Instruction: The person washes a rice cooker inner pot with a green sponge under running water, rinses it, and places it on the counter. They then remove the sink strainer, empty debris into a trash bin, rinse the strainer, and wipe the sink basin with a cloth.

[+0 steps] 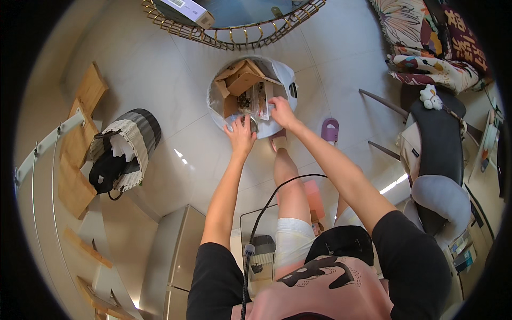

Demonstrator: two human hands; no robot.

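Note:
Before me on the tiled floor stands a round waste bin (pixel 215 114) lined with a pale plastic bag. An open, torn cardboard box (pixel 244 82) sticks up inside it, beside a flat piece of packaging with white edges (pixel 263 105). My left hand (pixel 242 138) reaches over the near rim, its fingers around a small round container (pixel 253 125), partly covered by them. At the right rim, my right hand (pixel 285 114) has bent fingers close to the white-edged packaging. Whether those fingers grip the packaging or the bag cannot be made out.
A gold wire-rimmed table (pixel 232 40) stands beyond the bin. To the left are a woven basket (pixel 140 148) and wooden stair treads (pixel 82 148). A dark chair (pixel 438 140) and a purple slipper (pixel 329 130) are at right. A black cable (pixel 264 210) hangs before me.

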